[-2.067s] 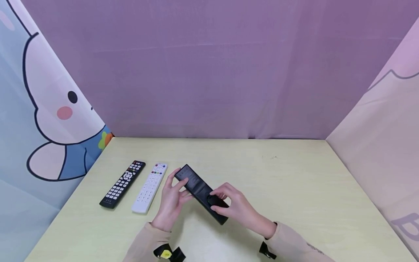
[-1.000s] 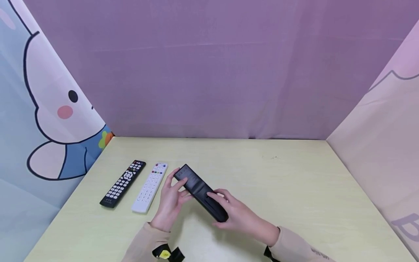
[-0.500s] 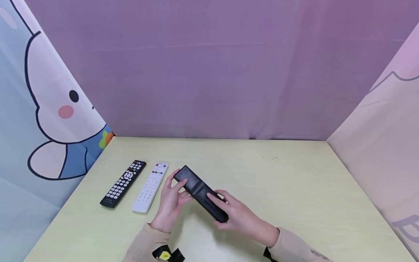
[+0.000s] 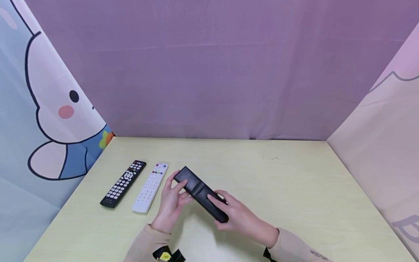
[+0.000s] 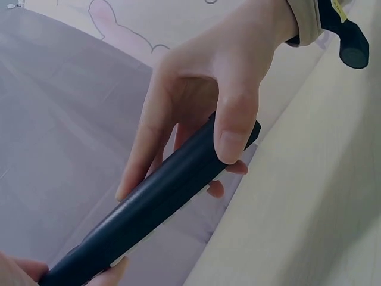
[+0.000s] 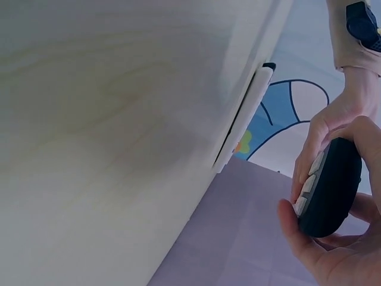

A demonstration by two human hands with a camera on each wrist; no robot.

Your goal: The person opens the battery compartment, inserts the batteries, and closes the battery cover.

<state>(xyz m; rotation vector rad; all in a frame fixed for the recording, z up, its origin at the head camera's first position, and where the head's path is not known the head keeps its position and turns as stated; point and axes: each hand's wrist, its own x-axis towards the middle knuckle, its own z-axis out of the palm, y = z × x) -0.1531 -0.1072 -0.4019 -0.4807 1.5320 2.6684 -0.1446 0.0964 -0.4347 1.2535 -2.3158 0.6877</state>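
Note:
A black remote control [image 4: 199, 190] is held tilted above the table, its back facing up and its white keys facing down, as the right wrist view shows. My left hand [image 4: 171, 205] grips its far end, thumb on the back and fingers at the edge and underneath. Around the near end curls my right hand [image 4: 242, 216], with one finger lying on the back near a small dark notch. The left wrist view shows the smooth back of the remote [image 5: 161, 205] spanning both hands. In the right wrist view its rounded near end [image 6: 334, 190] faces the camera.
A white remote control [image 4: 150, 187] lies keys up on the table [image 4: 294, 196], just left of my left hand. Further left lies another black remote control [image 4: 122, 183], also keys up. Purple cloth [image 4: 212, 72] hangs behind the table, with printed cloth at both sides.
Earlier my right fingers pinched a dark piece at the remote's near end. Since then that hand has closed around this end, which now looks smooth and rounded. My left hand keeps its grip.

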